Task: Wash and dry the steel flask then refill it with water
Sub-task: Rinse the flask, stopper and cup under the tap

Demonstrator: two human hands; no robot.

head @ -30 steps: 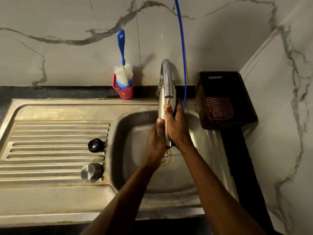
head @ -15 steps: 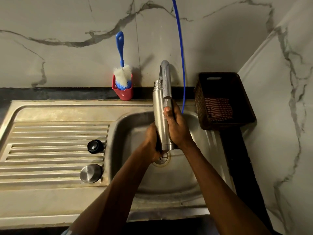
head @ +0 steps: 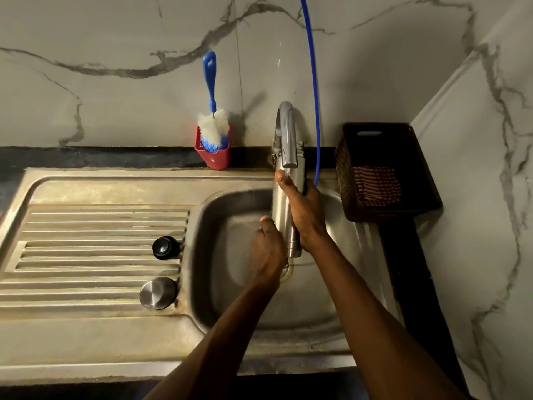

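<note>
Hands, two (head: 266, 249) (head: 307, 209), hold one flask (head: 281, 209); two caps (head: 163, 247) (head: 158, 293).

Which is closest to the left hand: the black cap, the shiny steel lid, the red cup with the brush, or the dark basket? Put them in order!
From the left hand:
1. Black cap, just left, on the draining board.
2. Steel lid, left and nearer the front edge; almost a tie with the cap.
3. Red cup, back by the wall.
4. Basket, far right, past the sink.

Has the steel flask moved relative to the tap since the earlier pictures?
Yes. The steel flask shifted right, from the left of the tap spout to under it.
</note>
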